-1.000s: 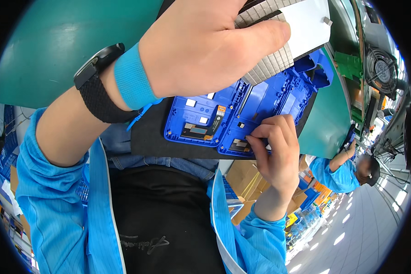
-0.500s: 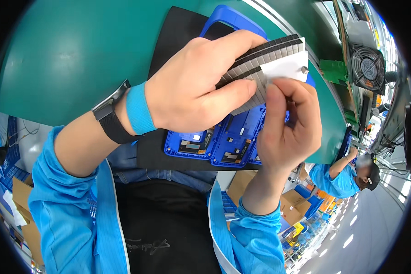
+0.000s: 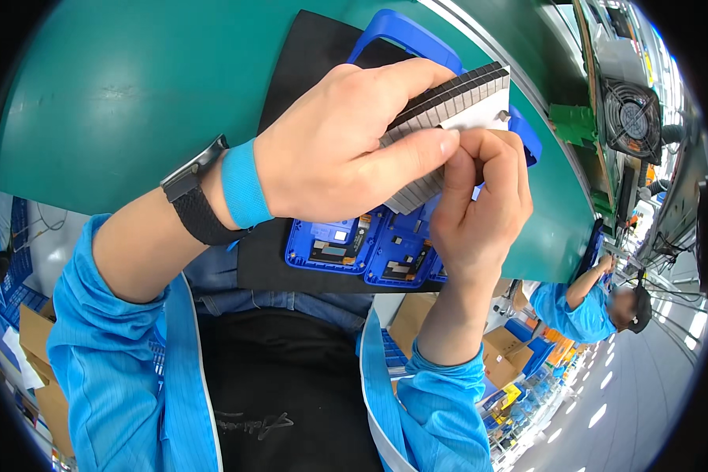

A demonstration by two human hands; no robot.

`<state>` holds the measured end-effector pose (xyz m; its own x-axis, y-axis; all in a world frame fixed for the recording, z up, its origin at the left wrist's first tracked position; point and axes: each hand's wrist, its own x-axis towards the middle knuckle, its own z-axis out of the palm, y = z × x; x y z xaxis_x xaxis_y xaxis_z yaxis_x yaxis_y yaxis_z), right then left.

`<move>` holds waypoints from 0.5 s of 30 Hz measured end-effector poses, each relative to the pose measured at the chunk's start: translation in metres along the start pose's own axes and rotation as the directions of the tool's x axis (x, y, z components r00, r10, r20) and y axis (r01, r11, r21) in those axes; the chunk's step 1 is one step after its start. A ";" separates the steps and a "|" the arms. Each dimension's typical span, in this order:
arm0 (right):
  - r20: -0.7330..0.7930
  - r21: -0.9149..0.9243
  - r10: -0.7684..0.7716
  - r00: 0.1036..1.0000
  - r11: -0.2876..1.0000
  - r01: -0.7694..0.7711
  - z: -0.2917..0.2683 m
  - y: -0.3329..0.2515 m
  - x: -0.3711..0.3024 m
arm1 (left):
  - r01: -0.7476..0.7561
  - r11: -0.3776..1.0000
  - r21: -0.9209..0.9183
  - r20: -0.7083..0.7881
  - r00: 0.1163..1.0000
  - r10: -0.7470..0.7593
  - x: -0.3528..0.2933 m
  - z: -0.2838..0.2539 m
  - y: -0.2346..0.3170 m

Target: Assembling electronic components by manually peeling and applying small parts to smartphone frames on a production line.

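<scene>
My left hand grips a sheet of small grey foam pads, scored into little blocks on a white backing that shows bare near its right end. A single loose pad sticks up on that bare part. My right hand is closed in a pinch at the sheet's near edge, right beside my left thumb; whatever lies between its fingertips is hidden. Below the hands, blue plastic housings with small electronic parts inside lie on a black mat.
A blue curved frame lies at the mat's far side. The mat rests on a green table. A fan stands at the right beyond the table edge. Another person in blue works at the far right. Cardboard boxes stand below the table.
The foam sheet has shifted slightly left and tilted. My right hand has moved left and up, its pinch now against my left thumb tip.
</scene>
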<state>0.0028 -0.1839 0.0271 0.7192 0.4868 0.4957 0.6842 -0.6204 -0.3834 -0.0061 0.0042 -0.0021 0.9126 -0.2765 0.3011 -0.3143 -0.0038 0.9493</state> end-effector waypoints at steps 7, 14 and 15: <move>-0.089 0.000 -0.022 0.996 1.000 0.022 0.001 -0.002 -0.004 | 0.039 0.991 -0.126 -0.015 0.999 -0.041 -0.001 0.002 -0.003; 0.060 0.274 0.164 0.985 0.946 -0.174 -0.024 -0.022 -0.007 | -0.066 0.994 -0.089 -0.319 0.947 0.035 0.010 0.000 -0.015; 0.191 0.257 0.107 0.976 0.954 -0.155 -0.024 -0.026 -0.006 | -0.381 0.919 0.101 -0.364 0.846 0.390 0.021 -0.007 -0.021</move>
<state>-0.0221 -0.1858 0.0531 0.7980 0.5264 0.2935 0.5723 -0.5091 -0.6428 0.0216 0.0051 -0.0153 0.7443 0.1147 0.6579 -0.6627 0.0049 0.7489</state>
